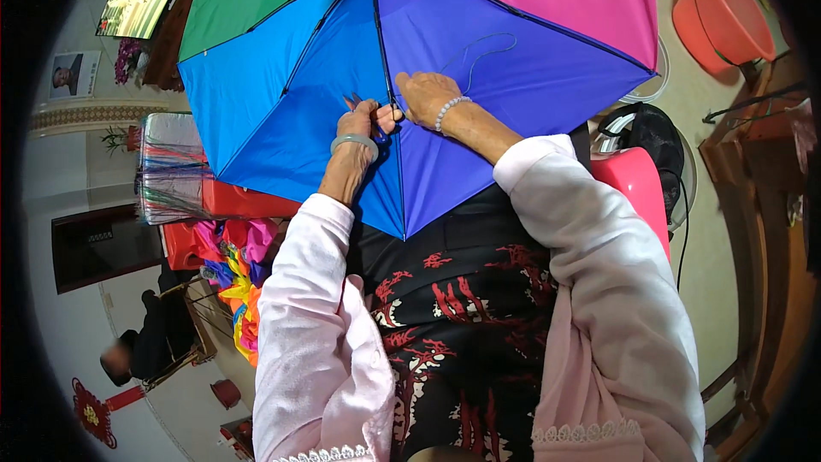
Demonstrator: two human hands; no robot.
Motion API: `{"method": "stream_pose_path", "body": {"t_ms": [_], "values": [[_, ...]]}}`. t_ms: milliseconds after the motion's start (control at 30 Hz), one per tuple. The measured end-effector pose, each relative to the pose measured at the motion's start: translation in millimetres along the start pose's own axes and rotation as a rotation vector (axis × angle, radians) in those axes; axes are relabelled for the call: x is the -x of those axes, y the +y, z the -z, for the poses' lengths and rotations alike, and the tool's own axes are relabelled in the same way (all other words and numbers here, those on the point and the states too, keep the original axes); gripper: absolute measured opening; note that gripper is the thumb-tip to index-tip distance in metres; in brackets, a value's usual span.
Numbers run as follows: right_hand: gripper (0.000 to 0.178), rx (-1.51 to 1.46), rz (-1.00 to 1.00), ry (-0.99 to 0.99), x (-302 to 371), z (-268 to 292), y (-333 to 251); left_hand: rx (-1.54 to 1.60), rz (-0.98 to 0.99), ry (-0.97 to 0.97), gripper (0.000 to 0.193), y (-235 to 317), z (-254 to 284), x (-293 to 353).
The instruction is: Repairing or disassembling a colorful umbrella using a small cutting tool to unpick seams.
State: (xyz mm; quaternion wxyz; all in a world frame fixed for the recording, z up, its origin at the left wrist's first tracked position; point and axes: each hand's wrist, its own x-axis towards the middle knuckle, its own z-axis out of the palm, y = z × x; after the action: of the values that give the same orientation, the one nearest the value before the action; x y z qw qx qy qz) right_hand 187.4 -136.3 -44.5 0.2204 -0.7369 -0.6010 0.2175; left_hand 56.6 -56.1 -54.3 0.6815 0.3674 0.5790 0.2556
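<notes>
An opened umbrella (pixel 513 60) with panels of green, blue, purple and pink lies across my lap, its underside and dark ribs facing me. At the umbrella rib (pixel 381 43) between the blue and purple panels, my two hands meet. My left hand (pixel 359 122) is closed around what looks like small scissors (pixel 351 103), with pointed tips showing past the fingers. My right hand (pixel 430 98) pinches at the rib; its fingertips are partly hidden. A thin dark thread (pixel 492 51) loops over the purple panel beside the right hand.
Clear-wrapped bundles (pixel 171 167) and a heap of colourful cloth (pixel 244 282) sit on red seats at left. On the right are a pink stool (pixel 637 188), a black bag (pixel 658 145) and an orange basin (pixel 727 13). Another person (pixel 154 338) sits at far left.
</notes>
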Motion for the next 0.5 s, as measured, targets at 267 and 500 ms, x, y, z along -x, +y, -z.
{"method": "stream_pose_path", "body": {"t_ms": [267,500], "values": [[0.020,-0.001,-0.004,0.013,-1,-1,1,-0.040,-0.002,-0.102,0.016,-1,3,-6],[0.020,-0.007,-0.004,0.004,1,0,0,-0.106,-0.010,-0.167,0.016,-1,6,-8]]}}
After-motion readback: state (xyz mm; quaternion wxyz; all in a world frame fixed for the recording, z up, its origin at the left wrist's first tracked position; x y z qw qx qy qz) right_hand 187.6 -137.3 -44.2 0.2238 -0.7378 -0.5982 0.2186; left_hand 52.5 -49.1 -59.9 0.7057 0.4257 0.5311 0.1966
